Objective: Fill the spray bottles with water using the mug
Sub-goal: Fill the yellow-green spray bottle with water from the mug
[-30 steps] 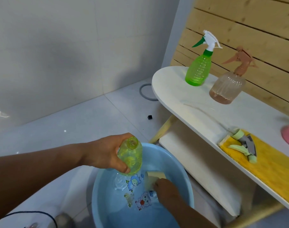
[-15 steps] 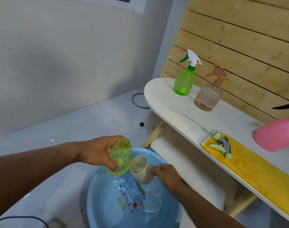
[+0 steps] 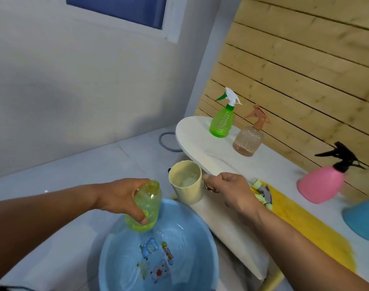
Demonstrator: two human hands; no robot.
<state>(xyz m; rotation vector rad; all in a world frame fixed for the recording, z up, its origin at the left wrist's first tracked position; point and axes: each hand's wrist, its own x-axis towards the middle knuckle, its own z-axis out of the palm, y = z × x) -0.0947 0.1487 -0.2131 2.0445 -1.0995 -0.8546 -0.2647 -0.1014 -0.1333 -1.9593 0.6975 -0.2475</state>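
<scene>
My left hand (image 3: 121, 199) grips a yellow-green spray bottle (image 3: 144, 206) without its spray head, open neck up and tilted, above the blue basin (image 3: 116, 257) of water. My right hand (image 3: 232, 191) holds the cream mug (image 3: 186, 183) by its handle, upright, with water inside, just right of the bottle's neck. On the white table (image 3: 204, 141) stand a green spray bottle (image 3: 222, 120), a brown ribbed one (image 3: 248, 139) and a pink one (image 3: 320, 184) with a black head.
A yellow cloth (image 3: 301, 219) on the table carries a loose green and grey spray head (image 3: 263, 192). A blue object (image 3: 362, 219) sits at the right edge. A lower shelf (image 3: 234, 232) runs under the table. A grey ring (image 3: 169, 141) lies on the tiled floor.
My right hand lifted the mug out of the basin water, up beside the bottle's neck. The left hand kept the bottle above the basin. The view tilted up, showing more of the table.
</scene>
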